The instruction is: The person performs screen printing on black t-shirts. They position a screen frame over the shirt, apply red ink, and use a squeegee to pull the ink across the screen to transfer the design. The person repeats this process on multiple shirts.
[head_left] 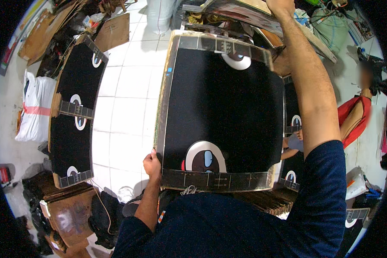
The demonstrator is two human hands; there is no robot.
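Big black printed board held flat in front of the body.

The left hand [152, 163] pinches the near left corner of the black board [221, 107]; the right hand [279, 6] reaches beyond its far edge to a stack of boards [245, 13], its grip I cannot tell. The board looks stiff, light but awkward; better to hold it by the two side edges. Its long axis points away from the person.

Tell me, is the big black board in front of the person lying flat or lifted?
Lifted. The left hand holds the black board by its near left corner, and the floor tiles show beside its edge.
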